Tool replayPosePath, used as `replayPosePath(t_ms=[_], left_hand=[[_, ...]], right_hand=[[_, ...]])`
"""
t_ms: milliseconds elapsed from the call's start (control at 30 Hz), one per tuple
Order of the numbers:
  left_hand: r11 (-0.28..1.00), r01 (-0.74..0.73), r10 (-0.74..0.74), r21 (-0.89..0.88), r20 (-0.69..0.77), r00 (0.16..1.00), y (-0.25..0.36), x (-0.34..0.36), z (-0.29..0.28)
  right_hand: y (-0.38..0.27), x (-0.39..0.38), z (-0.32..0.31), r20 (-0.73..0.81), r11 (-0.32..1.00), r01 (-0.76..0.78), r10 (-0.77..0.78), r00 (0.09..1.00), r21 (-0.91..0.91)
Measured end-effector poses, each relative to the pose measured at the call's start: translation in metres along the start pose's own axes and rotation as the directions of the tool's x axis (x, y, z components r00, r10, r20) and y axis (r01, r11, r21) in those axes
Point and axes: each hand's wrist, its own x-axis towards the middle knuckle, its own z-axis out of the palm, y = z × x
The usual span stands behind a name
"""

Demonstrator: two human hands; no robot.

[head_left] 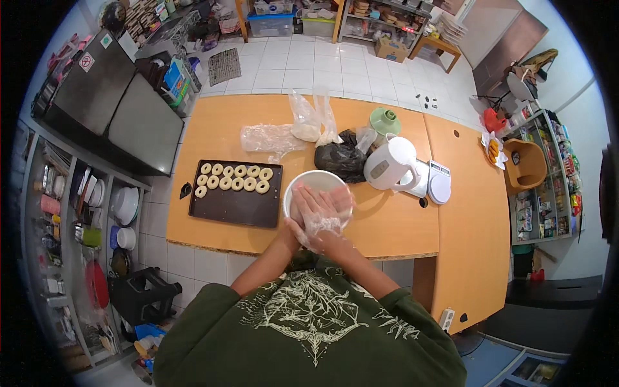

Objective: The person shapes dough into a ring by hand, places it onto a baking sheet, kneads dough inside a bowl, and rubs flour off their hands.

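A white bowl (345,219) stands near the table's front edge. My right hand (316,209) is stretched flat over it, fingers extended, with crumpled clear plastic (322,229) around the palm and wrist. My left hand (293,228) is at the bowl's lower left, against my right hand; its fingers are mostly hidden. A dark tray (235,209) with several pale dough rings (225,183) lies left of the bowl. Behind the bowl are a black plastic bag (338,161), clear bags (304,119) and a flattened plastic sheet (271,138).
A white kettle (387,164), a scale (439,187) and a green lidded object (385,119) stand on the wooden table (361,245). Shelves (90,258), a dark fridge (109,103) and a black stool (142,290) are at left; stocked shelves (541,187) are at right.
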Motion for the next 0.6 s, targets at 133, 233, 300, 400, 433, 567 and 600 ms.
replayPosePath(t_ms=[133,233,300,400,433,567,600], left_hand=[[0.981,-0.104,0.142,0.161,-0.244,0.959,0.008,0.004,0.021],[0.921,-0.143,0.281,0.362,-0.364,0.888,-0.018,0.002,0.022],[0.987,-0.158,0.154,-0.005,-0.209,0.966,0.005,0.001,0.014],[0.973,-0.23,0.223,-0.019,-0.188,0.957,0.024,0.006,0.015],[0.97,-0.243,0.242,0.018,-0.211,0.947,0.025,0.008,0.017],[0.981,-0.109,0.139,-0.159,0.197,0.971,-0.003,0.018,0.018],[0.987,-0.15,0.152,-0.051,0.044,0.987,-0.003,0.017,0.017]], right_hand=[[0.003,0.012,-0.003,-0.058,0.99,0.042,-0.049,0.997,-0.131],[-0.005,0.017,-0.004,-0.133,0.982,-0.14,0.123,0.983,-0.13],[-0.003,0.012,-0.002,-0.136,0.983,-0.103,0.083,0.987,-0.149],[-0.001,0.008,0.0,-0.14,0.983,-0.044,0.019,0.99,-0.179],[0.0,0.007,0.0,-0.141,0.982,-0.025,-0.002,0.99,-0.189],[0.001,0.031,-0.007,-0.255,0.992,-0.054,0.023,0.967,-0.113],[-0.003,0.032,-0.011,0.024,0.998,0.034,-0.033,0.999,-0.056]])
